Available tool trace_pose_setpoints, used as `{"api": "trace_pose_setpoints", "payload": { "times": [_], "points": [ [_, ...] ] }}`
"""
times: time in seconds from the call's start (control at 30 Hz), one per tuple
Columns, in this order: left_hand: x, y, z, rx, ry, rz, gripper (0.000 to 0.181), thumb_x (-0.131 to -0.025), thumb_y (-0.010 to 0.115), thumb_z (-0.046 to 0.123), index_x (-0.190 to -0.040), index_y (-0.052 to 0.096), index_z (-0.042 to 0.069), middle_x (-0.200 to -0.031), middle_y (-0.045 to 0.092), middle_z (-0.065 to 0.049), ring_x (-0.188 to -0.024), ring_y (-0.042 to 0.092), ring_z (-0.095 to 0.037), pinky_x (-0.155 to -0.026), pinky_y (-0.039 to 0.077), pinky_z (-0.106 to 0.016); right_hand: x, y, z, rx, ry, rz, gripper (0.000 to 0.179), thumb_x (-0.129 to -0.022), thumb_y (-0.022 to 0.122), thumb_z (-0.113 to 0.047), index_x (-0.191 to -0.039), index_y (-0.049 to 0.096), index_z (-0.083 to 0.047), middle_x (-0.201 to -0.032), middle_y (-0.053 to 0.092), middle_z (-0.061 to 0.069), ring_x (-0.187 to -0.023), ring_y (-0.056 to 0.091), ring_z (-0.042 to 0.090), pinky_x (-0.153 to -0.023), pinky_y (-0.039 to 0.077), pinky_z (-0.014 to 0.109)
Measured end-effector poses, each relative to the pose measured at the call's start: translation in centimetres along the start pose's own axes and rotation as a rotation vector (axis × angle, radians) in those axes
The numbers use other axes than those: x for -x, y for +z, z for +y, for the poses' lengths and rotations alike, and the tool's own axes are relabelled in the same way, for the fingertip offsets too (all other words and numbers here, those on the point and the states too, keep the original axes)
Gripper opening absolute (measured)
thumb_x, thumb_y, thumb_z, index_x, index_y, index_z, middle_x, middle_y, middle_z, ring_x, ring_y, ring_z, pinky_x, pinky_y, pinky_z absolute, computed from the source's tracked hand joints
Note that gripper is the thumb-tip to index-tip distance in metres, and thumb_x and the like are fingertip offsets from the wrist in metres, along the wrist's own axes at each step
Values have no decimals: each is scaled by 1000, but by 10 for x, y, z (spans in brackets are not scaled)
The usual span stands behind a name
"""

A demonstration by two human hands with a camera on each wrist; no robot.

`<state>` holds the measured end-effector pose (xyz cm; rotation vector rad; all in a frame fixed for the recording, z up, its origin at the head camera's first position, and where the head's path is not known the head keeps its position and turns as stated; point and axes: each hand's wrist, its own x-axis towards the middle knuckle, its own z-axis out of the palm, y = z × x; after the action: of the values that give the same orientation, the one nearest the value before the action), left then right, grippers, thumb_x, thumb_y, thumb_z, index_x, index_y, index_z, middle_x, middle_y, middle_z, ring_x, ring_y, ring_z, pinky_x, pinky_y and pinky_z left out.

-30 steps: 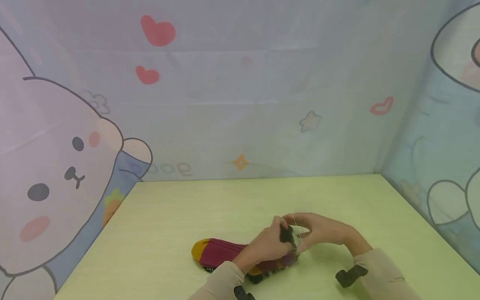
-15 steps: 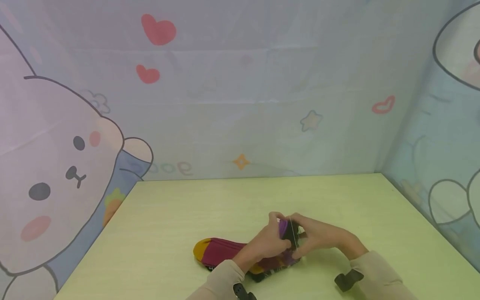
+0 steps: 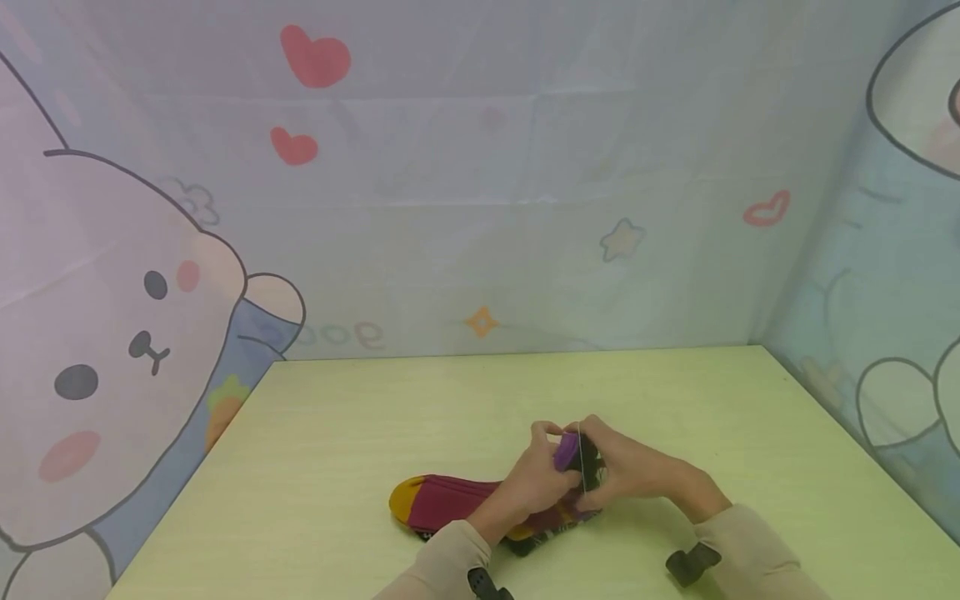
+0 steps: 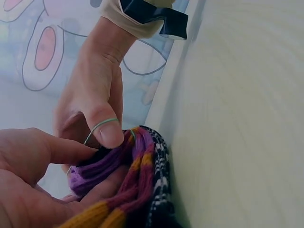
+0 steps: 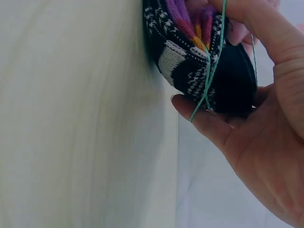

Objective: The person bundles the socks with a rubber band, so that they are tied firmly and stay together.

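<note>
A pair of socks (image 3: 453, 504), maroon with a yellow toe on top and black-and-white patterned beneath, lies on the table, its cuff end folded up. My left hand (image 3: 534, 487) grips that fold, with fingers tucked among the purple layers (image 4: 97, 168) in the left wrist view. Around the dark end of the fold my right hand (image 3: 637, 464) curls its thumb and fingers. A thin green elastic band (image 5: 209, 76) runs over the right thumb and fingers, crosses itself near the thumb, and passes round the sock fold. Part of the band is hidden behind the fold.
The pale yellow-green table (image 3: 360, 417) stretches behind and to both sides of the socks. A cartoon-printed cloth (image 3: 480, 167) hangs along its back and sides. Dark wrist devices (image 3: 693, 564) sit at the sleeves.
The right hand has come in closer to the left, round the folded end, with the band. More of the purple and dark fold now shows raised between the hands.
</note>
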<state>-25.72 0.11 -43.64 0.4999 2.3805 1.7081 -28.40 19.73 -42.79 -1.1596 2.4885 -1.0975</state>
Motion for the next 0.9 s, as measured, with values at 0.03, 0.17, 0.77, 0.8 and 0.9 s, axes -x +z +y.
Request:
{"api": "trace_pose_setpoints", "payload": {
  "times": [0.03, 0.17, 0.77, 0.8, 0.9],
  "points": [
    [0, 0, -1, 19, -8, 3, 63, -82, 72, 0, -130, 31, 5, -113, 67, -14, -91, 67, -21, -85, 53, -41, -1, 1, 1, 1, -9, 7, 84, -78, 87, -32, -138, 36, -1, -127, 41, 11, -112, 53, 23, -96, 49, 34],
    [-2, 1, -4, 130, -38, -2, 63, -84, 72, 3, -132, 31, 4, -111, 68, -13, -90, 68, -21, -86, 53, -40, -2, 2, 4, 23, -3, 42, 93, -76, 87, -33, -141, 33, 5, -118, 42, 9, -102, 55, 18, -90, 51, 31],
    [-4, 3, -8, 190, -17, -141, 12, -101, 57, 5, -112, 53, 1, -112, 70, -11, -93, 67, -17, -81, 55, -32, 1, -6, 11, -3, -23, 106, 88, -77, 87, -28, -139, 35, 7, -118, 45, 22, -96, 55, 22, -82, 53, 29],
    [-4, 3, -8, 166, -9, -140, 12, -101, 57, 6, -112, 58, 1, -109, 70, -8, -92, 66, -14, -80, 55, -31, 1, -6, 12, -10, -28, 104, 87, -78, 87, -27, -139, 35, 8, -117, 45, 21, -97, 55, 21, -82, 53, 29],
    [-3, 4, -8, 129, 9, -144, 17, -100, 58, 7, -114, 68, 2, -104, 69, -3, -91, 65, -12, -81, 56, -31, 2, -7, 12, -12, -28, 91, 85, -79, 86, -27, -138, 37, 8, -116, 47, 17, -97, 54, 19, -82, 53, 28]
  ]
}}
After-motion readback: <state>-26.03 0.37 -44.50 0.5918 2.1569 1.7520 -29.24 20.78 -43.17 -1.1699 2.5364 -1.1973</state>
